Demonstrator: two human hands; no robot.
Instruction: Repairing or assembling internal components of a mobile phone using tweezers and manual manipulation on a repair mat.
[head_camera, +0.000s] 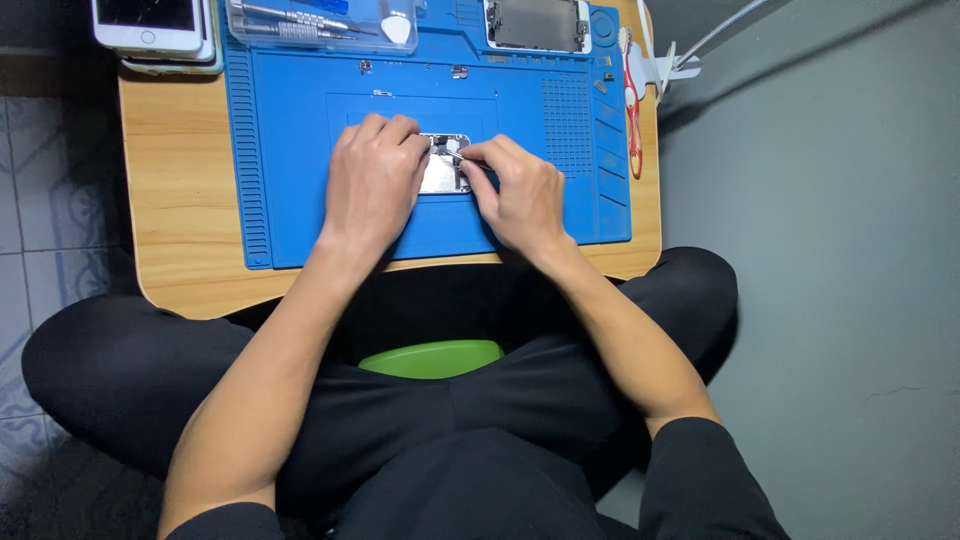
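**Head view: two hands on an opened phone over a blue repair mat**

Head camera looks straight down on a person seated cross-legged at a low wooden table. The left hand rests curled over the opened phone body, fingertips pressed on its left edge to pin it. The right hand has its fingers pinched shut around thin tweezers, the tip reaching into the upper part of the phone. That phone lies at the middle of the blue silicone mat, between the two hands.

As a judgement, the tweezer tip could slip and scratch a part inside, since the grip is close and the hold on the phone is only fingertip pressure. Small screws lie loose on the mat near its far edge and could roll or be brushed away by a wrist.

Farther back sit a clear screwdriver case, a detached phone screen, a stack of phones at the table's far left corner, and a red-and-white toothbrush along the mat's right side. A green stool shows between the legs. Grey floor lies to the right, patterned tile to the left.
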